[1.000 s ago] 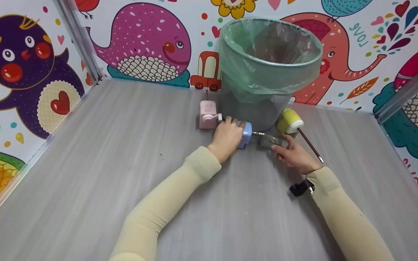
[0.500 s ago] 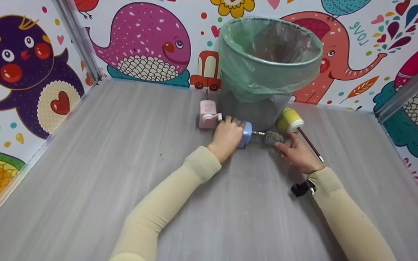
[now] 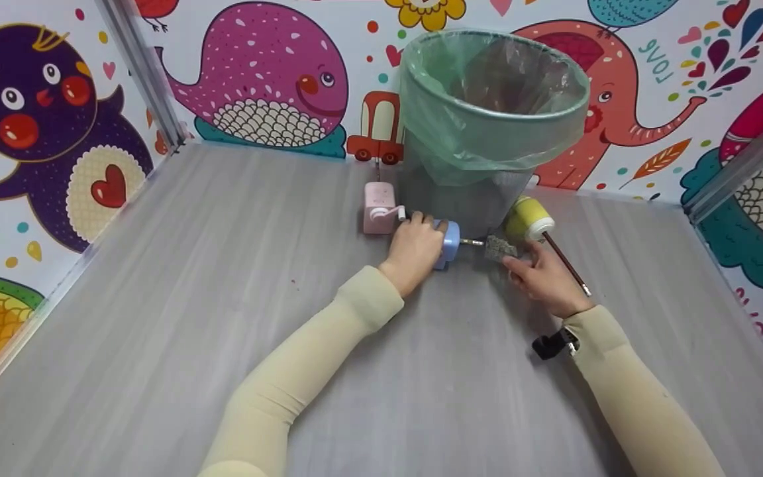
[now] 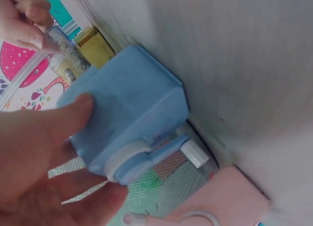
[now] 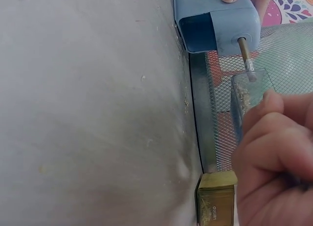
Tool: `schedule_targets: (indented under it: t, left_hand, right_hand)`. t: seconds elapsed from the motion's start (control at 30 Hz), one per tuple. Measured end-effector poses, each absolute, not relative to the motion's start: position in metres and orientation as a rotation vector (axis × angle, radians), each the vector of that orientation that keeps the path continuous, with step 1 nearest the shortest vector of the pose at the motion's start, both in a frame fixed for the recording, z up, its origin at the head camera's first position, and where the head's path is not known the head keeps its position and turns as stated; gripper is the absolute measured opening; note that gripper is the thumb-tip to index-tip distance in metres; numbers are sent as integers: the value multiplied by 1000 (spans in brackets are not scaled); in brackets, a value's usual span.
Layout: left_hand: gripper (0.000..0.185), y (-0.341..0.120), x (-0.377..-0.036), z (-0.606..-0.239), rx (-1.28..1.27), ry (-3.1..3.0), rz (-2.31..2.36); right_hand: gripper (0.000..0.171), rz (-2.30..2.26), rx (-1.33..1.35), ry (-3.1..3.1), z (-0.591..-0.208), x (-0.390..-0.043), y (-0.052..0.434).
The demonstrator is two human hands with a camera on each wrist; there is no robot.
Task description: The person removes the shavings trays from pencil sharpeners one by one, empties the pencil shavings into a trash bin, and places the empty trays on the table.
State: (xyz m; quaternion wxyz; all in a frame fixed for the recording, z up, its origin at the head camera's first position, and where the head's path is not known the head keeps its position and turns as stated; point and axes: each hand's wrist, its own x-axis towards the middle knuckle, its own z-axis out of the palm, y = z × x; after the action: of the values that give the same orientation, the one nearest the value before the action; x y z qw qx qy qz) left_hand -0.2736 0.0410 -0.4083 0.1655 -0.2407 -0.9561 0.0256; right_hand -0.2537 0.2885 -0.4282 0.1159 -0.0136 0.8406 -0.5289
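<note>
The left hand (image 3: 416, 250) grips a blue pencil sharpener (image 3: 449, 244) that stands on the grey surface (image 3: 222, 318); its thumb and fingers (image 4: 73, 117) are curled round the blue body, thumb on one face and the other fingers beneath in the left wrist view. A white-tipped crank (image 4: 194, 153) sticks out of the sharpener on the side away from the palm.

From the sharpener's far face, the one turned away from the left fingers, a pencil stub (image 5: 244, 57) pokes out toward the right hand (image 3: 544, 281). The right hand pinches a small clear drawer of shavings (image 3: 499, 248) between thumb and fingers (image 5: 266, 123), fingers closed on it. The drawer sits just past the stub's end, close to it; whether the two touch cannot be told.

Just behind both sets of fingers stands a mesh bin (image 3: 481, 199) lined with a green bag (image 3: 487, 126). A pink sharpener (image 3: 379, 209) stands just beside the left fingers, on their outer side, against the bin's base. A yellow sharpener (image 3: 527, 220) lies just beyond the right fingers, with a dark red pencil (image 3: 567, 265) in it running back along the outer side of the right hand.
</note>
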Motion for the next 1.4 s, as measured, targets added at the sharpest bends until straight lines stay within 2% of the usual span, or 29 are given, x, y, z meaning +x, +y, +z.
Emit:
schedule_targets:
  t: [0.43, 0.77, 1.13, 1.4]
  left_hand:
    - [44, 42, -274, -407, -690, -2745, 89]
    - [42, 42, -274, -412, -694, -2763, 65]
    - [36, 43, -274, -411, -679, -2728, 60]
    - [38, 42, -273, -411, -679, -2739, 58]
  right_hand:
    - [65, -1589, -14, 2485, -420, -254, 289]
    - [78, -1596, -43, 2479, -417, -255, 284]
    - [68, -1502, -137, 2613, -417, -257, 279]
    - [76, -1555, -92, 2560, -413, -258, 273]
